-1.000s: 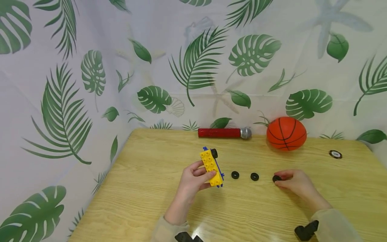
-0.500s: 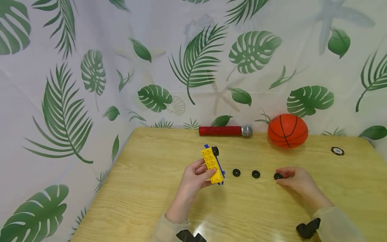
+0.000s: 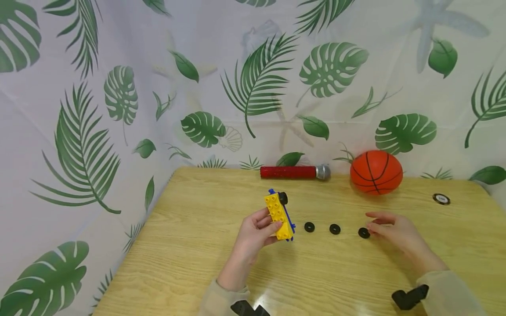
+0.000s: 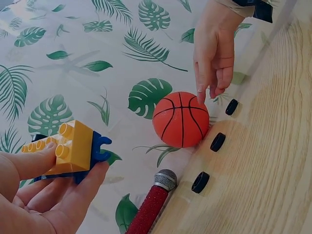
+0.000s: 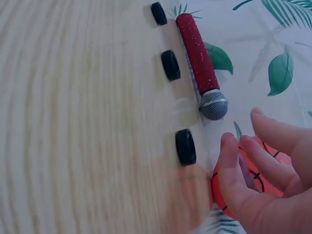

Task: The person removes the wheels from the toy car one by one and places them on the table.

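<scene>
My left hand (image 3: 253, 235) holds a yellow studded toy-brick car (image 3: 278, 213) raised above the table, thumb on the yellow studs and fingers beneath. Its base is blue, and one black wheel (image 3: 283, 198) sits at its far end; a bare blue axle clip (image 4: 101, 147) shows in the left wrist view. Three loose black toy tyres lie in a row on the table: a left tyre (image 5: 158, 13), a middle tyre (image 5: 170, 65) and a right tyre (image 5: 185, 147). Beside the right tyre my right hand (image 3: 399, 235) hovers with fingers spread apart, gripping nothing.
A red toy microphone (image 3: 288, 172) lies along the back edge of the wooden table (image 3: 189, 245). To its right sits an orange toy basketball (image 3: 376, 173), and a black-and-white poker chip (image 3: 441, 199) lies farther right. A leaf-print cloth (image 3: 158, 140) hangs behind.
My right hand has let go of the right tyre and drawn slightly to the right, its fingers parting. The left hand keeps holding the toy car nearly still.
</scene>
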The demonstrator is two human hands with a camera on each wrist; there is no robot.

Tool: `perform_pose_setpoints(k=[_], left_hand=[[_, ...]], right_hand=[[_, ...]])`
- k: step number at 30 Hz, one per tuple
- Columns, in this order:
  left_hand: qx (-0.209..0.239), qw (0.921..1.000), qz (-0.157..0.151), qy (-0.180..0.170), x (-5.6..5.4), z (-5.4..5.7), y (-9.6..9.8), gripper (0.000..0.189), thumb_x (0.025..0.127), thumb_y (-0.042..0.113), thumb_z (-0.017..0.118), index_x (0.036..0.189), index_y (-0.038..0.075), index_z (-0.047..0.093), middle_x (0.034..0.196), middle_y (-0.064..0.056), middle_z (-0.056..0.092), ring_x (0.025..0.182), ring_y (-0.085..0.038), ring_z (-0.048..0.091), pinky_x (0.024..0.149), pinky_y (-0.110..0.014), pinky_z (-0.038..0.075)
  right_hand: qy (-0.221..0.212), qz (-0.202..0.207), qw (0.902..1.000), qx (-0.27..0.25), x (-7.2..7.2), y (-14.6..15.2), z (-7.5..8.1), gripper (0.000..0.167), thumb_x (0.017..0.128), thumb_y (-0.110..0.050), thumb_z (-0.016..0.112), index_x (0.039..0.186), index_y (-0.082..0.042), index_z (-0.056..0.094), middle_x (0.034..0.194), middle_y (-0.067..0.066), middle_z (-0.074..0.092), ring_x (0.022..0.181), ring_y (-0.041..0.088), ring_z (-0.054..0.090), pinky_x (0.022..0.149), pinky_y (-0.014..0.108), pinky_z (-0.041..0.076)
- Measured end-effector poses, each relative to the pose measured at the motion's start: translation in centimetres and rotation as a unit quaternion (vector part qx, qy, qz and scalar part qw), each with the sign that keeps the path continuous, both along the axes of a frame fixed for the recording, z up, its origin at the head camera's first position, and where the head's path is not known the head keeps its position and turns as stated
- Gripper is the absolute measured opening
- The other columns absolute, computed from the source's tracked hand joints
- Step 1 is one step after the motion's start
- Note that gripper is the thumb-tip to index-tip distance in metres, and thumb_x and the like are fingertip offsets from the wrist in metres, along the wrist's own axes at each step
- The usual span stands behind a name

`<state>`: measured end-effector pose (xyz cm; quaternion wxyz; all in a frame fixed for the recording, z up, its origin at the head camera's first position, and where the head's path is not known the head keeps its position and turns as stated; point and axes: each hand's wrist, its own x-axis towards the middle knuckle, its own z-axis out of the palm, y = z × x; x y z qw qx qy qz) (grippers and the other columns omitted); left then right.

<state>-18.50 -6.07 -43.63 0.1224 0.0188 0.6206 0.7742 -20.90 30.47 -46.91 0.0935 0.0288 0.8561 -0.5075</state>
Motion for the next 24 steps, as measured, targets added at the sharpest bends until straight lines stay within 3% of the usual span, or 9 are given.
perform_pose_setpoints(k=[5,8,12,19,24], left_hand=[[-0.002,1.0,0.0,-0.002,0.0,0.0,0.2,0.044,0.094,0.003,0.064,0.138,0.003,0.055,0.128,-0.018,0.066,0.104,-0.026,0.071,0.082,-0.037,0.06],[-0.001,1.0,-0.002,-0.001,0.0,0.1,0.2,0.045,0.095,0.003,0.064,0.138,0.003,0.055,0.128,-0.018,0.066,0.105,-0.027,0.07,0.083,-0.037,0.06],[-0.001,0.9999,-0.009,0.01,0.1,0.2,0.1,0.045,0.095,0.003,0.063,0.139,0.002,0.054,0.129,-0.02,0.065,0.106,-0.027,0.07,0.083,-0.037,0.06],[0.0,0.9998,-0.012,0.015,0.2,0.4,-0.1,0.047,0.096,0.004,0.063,0.142,0.002,0.051,0.13,-0.02,0.064,0.106,-0.027,0.07,0.083,-0.038,0.06],[-0.011,0.9998,-0.013,0.011,0.3,0.6,-0.1,0.05,0.095,0.006,0.064,0.142,0.002,0.049,0.127,-0.02,0.066,0.103,-0.027,0.071,0.082,-0.039,0.06]], right_hand=[[0.032,-0.002,0.9975,-0.063,0.0,-0.4,0.7,0.062,0.098,-0.023,0.064,0.144,0.011,0.04,0.1,-0.015,0.062,0.087,-0.005,0.066,0.079,0.02,0.058],[0.049,-0.001,0.9939,-0.099,0.0,-0.8,1.2,0.058,0.098,-0.021,0.064,0.143,0.009,0.044,0.1,-0.022,0.062,0.09,-0.005,0.065,0.08,0.02,0.058],[0.064,-0.003,0.9878,-0.142,0.0,-1.3,1.7,0.048,0.097,-0.018,0.064,0.139,0.002,0.051,0.101,-0.019,0.064,0.09,-0.002,0.067,0.078,0.022,0.059],[0.084,-0.002,0.9745,-0.208,0.1,-1.9,2.5,0.026,0.099,-0.013,0.061,0.121,-0.025,0.065,0.1,-0.017,0.064,0.089,0.0,0.067,0.076,0.019,0.058],[0.114,0.013,0.9625,-0.246,0.4,-3.1,3.5,0.026,0.098,-0.01,0.061,0.117,-0.027,0.067,0.103,-0.014,0.068,0.09,0.002,0.069,0.076,0.019,0.058]])
